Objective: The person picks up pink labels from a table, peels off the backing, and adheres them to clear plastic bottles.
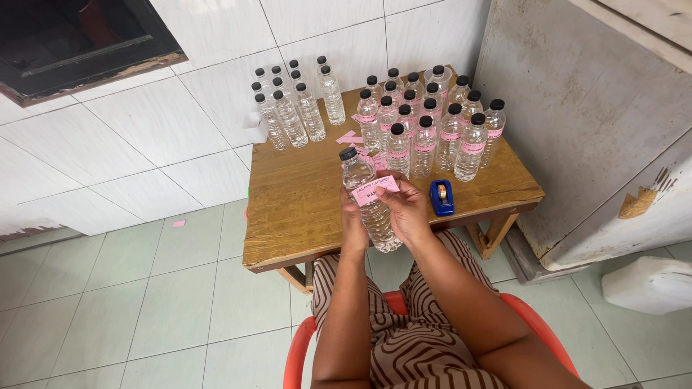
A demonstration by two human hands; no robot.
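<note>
Centre of frame: left hand (354,225) wraps the clear plastic bottle with black screw cap (368,198), its grip closed round the bottle's left side and back; most of the fingers are hidden behind the bottle. Right hand (408,210) presses the pink rectangular paper label (375,189) onto the bottle's front, thumb and fingers pinching the label's right edge against the plastic. The bottle sits tilted, cap towards the upper left, held above the near edge of the small brown wooden desk (303,209). The print on the label is too small to make out.

Upper right of the desk: a tight cluster of clear capped bottles with pink labels (432,122); the back rows are partly hidden by the front ones, so the count is unclear. Upper centre-left: a group of unlabelled clear bottles (292,104) at the desk's far corner, some seeming to stand past its edge by the white tiled wall (144,137). Between the groups, loose pink label strips (350,137) lie on the wood, partly covered by the held bottle. Just right of the right hand: a blue tape dispenser (442,197).

Bottom of frame: a striped brown-and-cream lap and an orange-red plastic chair (299,353), both cut off. Lower right: a white plastic jerrycan (649,284), cropped by the edge. Upper left: a dark opening, contents unreadable.
</note>
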